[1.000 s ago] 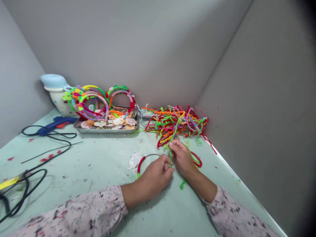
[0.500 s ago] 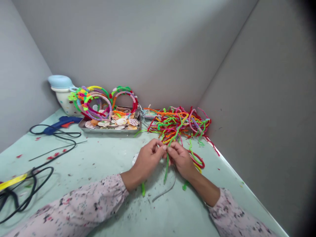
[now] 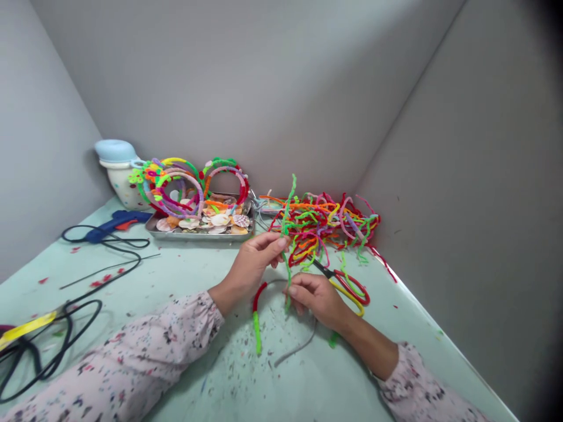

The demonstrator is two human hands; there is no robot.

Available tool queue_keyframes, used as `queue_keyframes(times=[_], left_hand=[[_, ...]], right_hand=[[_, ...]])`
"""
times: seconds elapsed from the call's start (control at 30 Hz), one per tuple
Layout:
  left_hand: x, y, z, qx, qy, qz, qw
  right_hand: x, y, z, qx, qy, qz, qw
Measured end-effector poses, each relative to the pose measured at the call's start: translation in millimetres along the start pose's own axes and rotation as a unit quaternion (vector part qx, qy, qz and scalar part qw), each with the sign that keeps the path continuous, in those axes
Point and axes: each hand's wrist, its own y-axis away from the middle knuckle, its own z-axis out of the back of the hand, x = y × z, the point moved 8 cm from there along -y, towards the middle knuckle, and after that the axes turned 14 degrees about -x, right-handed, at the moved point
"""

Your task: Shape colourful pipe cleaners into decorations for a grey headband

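Observation:
My left hand (image 3: 257,269) pinches a fuzzy green pipe cleaner (image 3: 287,234) upright, and my right hand (image 3: 316,299) has its fingertips on the strand's lower part. Below them lies a headband (image 3: 256,310) wrapped in red and green pipe cleaner, its grey bare end (image 3: 299,346) curving out under my right hand. Scissors with red and yellow handles (image 3: 349,290) lie just beyond my right hand, their blades pointing towards it.
A tangled pile of multicoloured pipe cleaners (image 3: 325,223) lies behind my hands. Further left are a metal tray of seashells (image 3: 197,232), decorated headbands (image 3: 189,187), a blue glue gun (image 3: 118,223) with black cord (image 3: 105,269) and a pale blue-lidded pot (image 3: 116,170). Grey walls bound the mint table (image 3: 132,281).
My left hand has moved up and left, lifting the green pipe cleaner upright. My right hand has moved lower, and the scissors and red headband section now show between and beside my hands.

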Motion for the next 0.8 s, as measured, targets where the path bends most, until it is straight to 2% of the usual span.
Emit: queue_keyframes(times=[0.13,0.47,0.67,0.8], left_hand=[[5.2,-4.0,3.7,-0.007,0.028,0.027,0.999],[33.9,-11.1,18.6,-0.041,0.109,0.121,0.986],[43.0,-11.3,18.2,-0.033,0.16,0.158,0.974],[46.8,-10.9,18.7,-0.025,0.169,0.169,0.971]], right_hand=[[0.2,0.2,-0.8,0.007,0.01,-0.007,1.0],[-9.9,-3.7,0.4,0.017,0.001,-0.034,0.999],[-12.0,-3.4,-0.1,0.026,0.0,-0.057,0.998],[-13.7,-3.9,0.7,0.01,-0.019,-0.061,0.998]])
